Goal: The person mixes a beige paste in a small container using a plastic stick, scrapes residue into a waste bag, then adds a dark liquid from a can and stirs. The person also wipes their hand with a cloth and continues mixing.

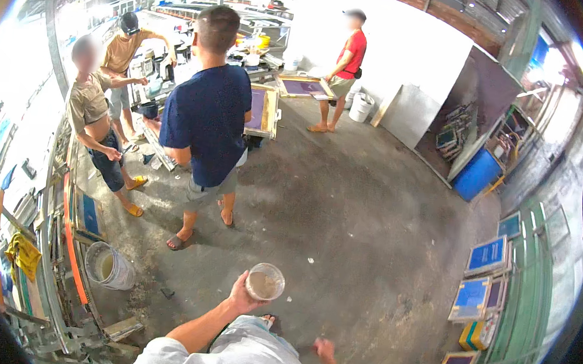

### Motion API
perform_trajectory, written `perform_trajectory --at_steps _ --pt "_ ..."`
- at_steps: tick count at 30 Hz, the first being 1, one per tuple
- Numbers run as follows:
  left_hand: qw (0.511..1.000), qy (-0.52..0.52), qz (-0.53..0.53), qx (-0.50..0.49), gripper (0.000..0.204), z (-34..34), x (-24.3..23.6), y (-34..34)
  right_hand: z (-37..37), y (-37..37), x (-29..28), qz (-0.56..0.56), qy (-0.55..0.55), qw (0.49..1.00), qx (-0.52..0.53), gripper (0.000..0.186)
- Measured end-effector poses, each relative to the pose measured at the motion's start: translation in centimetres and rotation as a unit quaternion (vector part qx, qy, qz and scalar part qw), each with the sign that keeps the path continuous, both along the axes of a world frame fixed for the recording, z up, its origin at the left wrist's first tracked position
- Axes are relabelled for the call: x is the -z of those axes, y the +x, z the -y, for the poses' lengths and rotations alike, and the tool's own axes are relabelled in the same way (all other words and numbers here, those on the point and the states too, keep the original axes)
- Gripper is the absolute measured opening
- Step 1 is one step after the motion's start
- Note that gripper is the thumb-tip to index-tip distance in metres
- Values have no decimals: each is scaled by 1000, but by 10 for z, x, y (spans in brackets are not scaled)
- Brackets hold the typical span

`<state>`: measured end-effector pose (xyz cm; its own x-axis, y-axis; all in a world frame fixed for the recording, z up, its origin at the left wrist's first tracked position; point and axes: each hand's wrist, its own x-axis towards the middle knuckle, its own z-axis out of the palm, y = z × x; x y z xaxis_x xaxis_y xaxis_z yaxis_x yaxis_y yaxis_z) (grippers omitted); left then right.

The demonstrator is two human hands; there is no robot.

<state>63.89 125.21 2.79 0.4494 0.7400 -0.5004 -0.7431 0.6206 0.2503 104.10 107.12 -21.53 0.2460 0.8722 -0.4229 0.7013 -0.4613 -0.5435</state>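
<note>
My left hand (240, 296) grips a round, clear plastic tub (265, 282) with a murky beige content, out in front of me above the concrete floor (368, 233). My right hand (324, 351) hangs low at my right side, away from the tub; its fingers are blurred, so I cannot tell whether it holds anything.
Several co-workers stand ahead: a navy shirt (201, 123), beige shirts (92, 106) near a cluttered bench, a red shirt (349, 55) holding a frame (302, 86). A white bucket (105, 264) stands left. Screens (487, 254) lean at right, near a blue barrel (473, 173).
</note>
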Motion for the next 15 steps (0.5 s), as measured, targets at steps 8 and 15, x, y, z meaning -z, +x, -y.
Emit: perform_trajectory --at_steps 8,15 --pt "997 -20 6 77 61 -239 -17 142 -74 13 -23 -159 -219 927 261 16" --pt "994 -65 65 56 57 -425 -5 272 -314 135 -36 -131 -149 963 180 15"
